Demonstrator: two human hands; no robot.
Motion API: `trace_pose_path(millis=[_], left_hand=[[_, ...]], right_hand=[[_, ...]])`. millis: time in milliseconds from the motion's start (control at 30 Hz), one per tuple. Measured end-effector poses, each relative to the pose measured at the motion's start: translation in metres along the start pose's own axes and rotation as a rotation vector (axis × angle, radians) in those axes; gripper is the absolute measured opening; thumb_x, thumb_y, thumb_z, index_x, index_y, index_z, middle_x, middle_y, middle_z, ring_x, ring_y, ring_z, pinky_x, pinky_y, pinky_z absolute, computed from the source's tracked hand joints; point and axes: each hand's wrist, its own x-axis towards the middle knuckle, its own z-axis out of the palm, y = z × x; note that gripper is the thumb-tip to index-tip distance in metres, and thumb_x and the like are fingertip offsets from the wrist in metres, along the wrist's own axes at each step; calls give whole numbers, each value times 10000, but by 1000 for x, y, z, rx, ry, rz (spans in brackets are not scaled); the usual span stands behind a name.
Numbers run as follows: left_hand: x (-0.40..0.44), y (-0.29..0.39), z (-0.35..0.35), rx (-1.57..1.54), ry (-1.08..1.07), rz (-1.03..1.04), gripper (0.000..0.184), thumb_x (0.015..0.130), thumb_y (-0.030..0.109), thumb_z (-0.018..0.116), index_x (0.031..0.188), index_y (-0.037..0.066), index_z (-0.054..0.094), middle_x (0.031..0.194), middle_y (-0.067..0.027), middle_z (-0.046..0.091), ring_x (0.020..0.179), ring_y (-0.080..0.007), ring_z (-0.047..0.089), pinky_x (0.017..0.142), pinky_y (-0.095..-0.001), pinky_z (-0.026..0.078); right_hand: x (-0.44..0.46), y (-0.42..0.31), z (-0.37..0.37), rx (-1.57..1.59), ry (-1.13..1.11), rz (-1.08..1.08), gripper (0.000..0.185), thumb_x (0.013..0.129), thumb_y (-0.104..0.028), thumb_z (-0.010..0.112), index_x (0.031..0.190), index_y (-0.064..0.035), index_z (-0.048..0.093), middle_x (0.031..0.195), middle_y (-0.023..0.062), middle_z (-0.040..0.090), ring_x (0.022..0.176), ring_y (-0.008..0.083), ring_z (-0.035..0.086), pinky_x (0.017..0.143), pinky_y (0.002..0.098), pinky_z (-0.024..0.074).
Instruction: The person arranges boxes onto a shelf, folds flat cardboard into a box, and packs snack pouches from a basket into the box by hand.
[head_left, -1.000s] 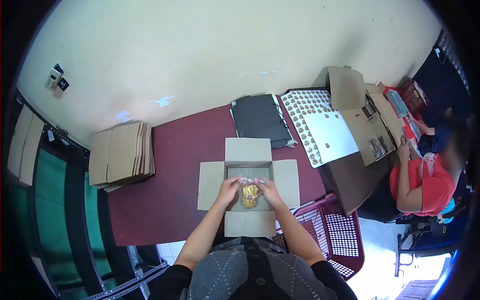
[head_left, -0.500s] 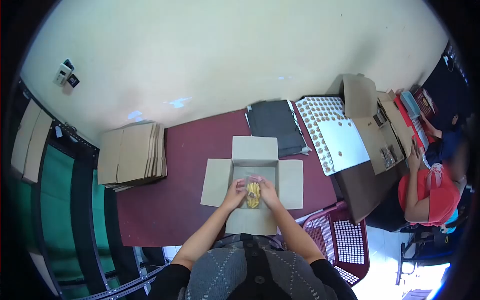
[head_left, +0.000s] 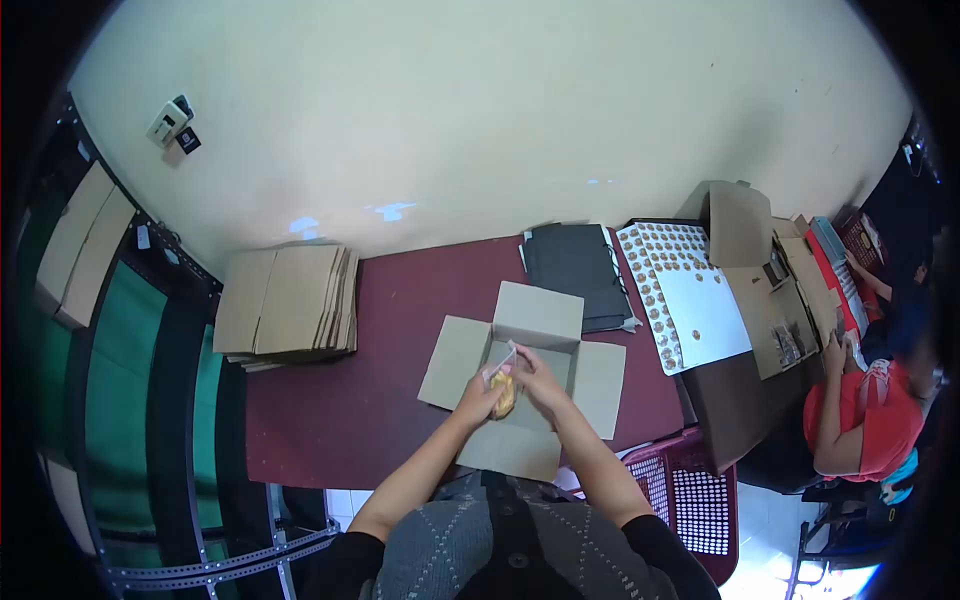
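Note:
A clear plastic bag of yellow food pieces point(head_left: 503, 396) is held up over an open cardboard box point(head_left: 530, 308). My left hand point(head_left: 479, 398) grips the bag along its left side, fingers closed. At the bag's upper end, my right hand point(head_left: 540, 380) is closed with the fingertips on the plastic. The bag's top edge sticks up between the hands. All the box's flaps are folded outward, and my hands and forearms hide part of its inside. What exactly the yellow pieces are is too small to tell.
Flattened cardboard boxes point(head_left: 285, 300) are stacked at the table's left. Dark folders point(head_left: 575, 275) lie behind the box. On the right is a white sheet with rows of round stickers point(head_left: 710, 310), and a maroon plastic basket point(head_left: 690, 500) stands below. A person in red point(head_left: 870, 420) works far right.
The view has shifted, and the box now appears turned slightly clockwise. The bag has tilted, its top edge now raised between my hands, and my right hand has moved over its upper end.

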Motion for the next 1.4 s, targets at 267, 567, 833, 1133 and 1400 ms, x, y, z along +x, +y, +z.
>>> trace_pose_path(millis=[267,567,833,1133,1400], left_hand=[[14,48,11,195,66,36,164,871,193,589,906,36,559,783,-3,565,726,-75,512,674,-240,429],[18,27,2,-157,-158,-253,496,942,360,442,1283,1,428,1270,-123,481,1153,-197,468,951,-319,377],[-1,26,52,715,62,110,844,703,281,737,1337,26,240,1267,-211,283,1209,-390,290,1020,-470,238],[0,37,75,813,225,286,1009,578,188,789,1365,45,173,1264,-224,289,1191,-386,310,1006,-459,274],[17,-12,39,-274,-31,-299,371,845,149,500,1199,66,426,927,-47,568,822,-135,583,719,-257,478]], right_hand=[[-3,-25,-27,-56,51,-119,96,849,-109,597,878,-21,624,809,-20,591,766,54,504,687,198,387],[-15,-20,-40,0,123,-92,112,892,-138,550,873,-41,602,797,-1,592,767,68,532,689,204,415],[-42,-20,-59,77,344,-18,149,923,-176,503,907,-37,553,910,95,644,761,137,623,664,242,490],[-61,-32,-38,229,260,-47,275,935,-258,490,961,13,527,948,129,630,870,174,628,765,287,516],[-47,-15,-30,11,172,90,340,918,-358,490,1125,-90,513,941,10,559,829,55,516,712,180,411]])
